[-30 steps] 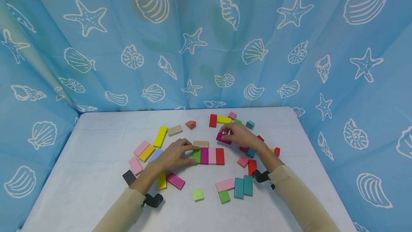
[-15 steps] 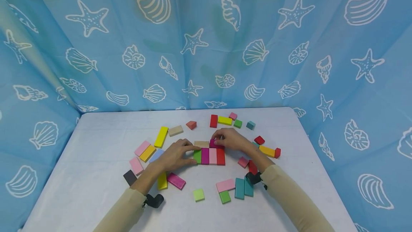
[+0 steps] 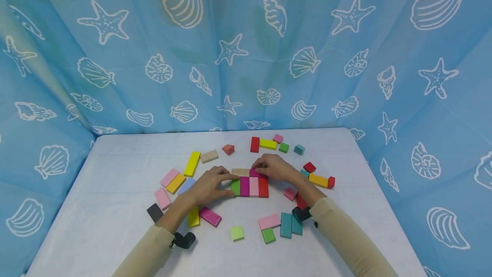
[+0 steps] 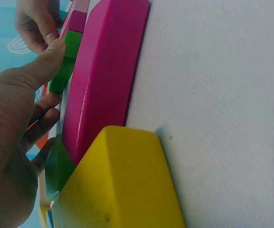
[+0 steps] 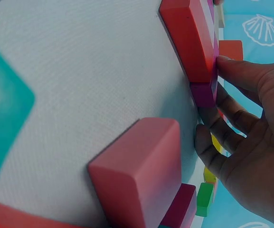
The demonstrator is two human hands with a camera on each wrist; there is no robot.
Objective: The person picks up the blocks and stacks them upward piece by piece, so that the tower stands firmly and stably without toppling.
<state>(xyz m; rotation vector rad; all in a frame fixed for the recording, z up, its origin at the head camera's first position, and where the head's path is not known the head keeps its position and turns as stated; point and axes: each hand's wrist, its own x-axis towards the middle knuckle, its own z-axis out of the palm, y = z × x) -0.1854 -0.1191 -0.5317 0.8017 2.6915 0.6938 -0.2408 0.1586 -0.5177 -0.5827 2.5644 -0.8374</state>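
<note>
- One magenta block (image 5: 203, 95) is pinched by the right hand (image 3: 274, 167), just behind the pink block (image 3: 254, 187) and the red block (image 3: 263, 187), beside the tan block (image 3: 240, 172).
- The left hand (image 3: 207, 186) grips the green block (image 3: 235, 187) by its two ends.
- Both seem to me light, stiff, a little slippery; short ends probably give good hold.

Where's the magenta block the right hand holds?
Head view, centre: right hand holds the magenta block right of the beige block, beyond the pink block and red block.
</note>
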